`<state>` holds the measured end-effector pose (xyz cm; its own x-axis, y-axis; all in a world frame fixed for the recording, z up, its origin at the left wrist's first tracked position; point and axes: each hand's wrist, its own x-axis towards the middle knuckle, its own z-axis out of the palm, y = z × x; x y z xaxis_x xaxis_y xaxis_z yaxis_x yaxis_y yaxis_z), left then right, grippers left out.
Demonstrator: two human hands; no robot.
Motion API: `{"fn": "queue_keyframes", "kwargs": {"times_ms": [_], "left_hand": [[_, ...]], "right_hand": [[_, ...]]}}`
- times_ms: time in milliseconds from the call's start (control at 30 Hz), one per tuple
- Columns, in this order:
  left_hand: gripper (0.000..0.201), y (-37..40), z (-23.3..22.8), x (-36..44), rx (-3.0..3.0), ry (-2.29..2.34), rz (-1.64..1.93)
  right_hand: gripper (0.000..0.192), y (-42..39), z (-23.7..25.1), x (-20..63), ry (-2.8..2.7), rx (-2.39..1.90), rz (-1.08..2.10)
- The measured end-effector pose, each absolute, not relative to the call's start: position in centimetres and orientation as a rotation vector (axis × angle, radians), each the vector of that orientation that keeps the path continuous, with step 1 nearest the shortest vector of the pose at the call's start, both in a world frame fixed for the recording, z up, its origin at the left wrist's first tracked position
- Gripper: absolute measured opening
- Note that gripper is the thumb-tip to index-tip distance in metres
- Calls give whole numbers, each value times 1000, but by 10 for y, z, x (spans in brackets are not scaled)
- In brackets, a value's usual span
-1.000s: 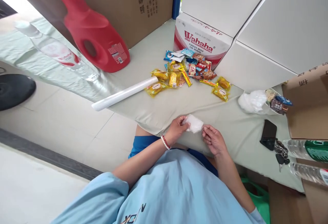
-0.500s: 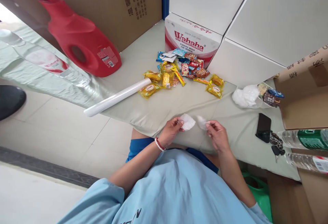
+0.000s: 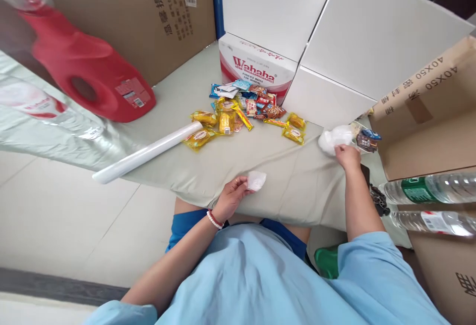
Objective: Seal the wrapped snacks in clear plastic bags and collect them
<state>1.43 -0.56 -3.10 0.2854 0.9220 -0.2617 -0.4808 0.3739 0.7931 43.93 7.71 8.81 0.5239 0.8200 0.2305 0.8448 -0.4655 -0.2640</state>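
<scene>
Plastic wrap piece [image 3: 256,180], small and white, sits pinched in the fingers of the left hand [image 3: 232,197] near the front edge of the tabletop [image 3: 290,176]. The right hand [image 3: 347,156] reaches far to the right and rests its fingers on a crumpled white bag [image 3: 333,139]; whether it grips the bag I cannot tell. Snack packets [image 3: 238,114] lie scattered behind, in front of a Wahaha box [image 3: 255,67]. A white roll [image 3: 145,152] lies at the tabletop's left edge, beside a red jug [image 3: 85,72].
</scene>
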Motion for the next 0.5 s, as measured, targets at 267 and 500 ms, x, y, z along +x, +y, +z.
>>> {"fn": "queue_keyframes", "kwargs": {"times_ms": [267, 500], "left_hand": [[45, -13, -19, 35, 869, 952, 1069], [39, -12, -14, 40, 901, 979, 1067]], "right_hand": [[34, -21, 32, 271, -1310, -1627, 792], [36, -43, 8, 238, -1046, -1462, 1217]]}}
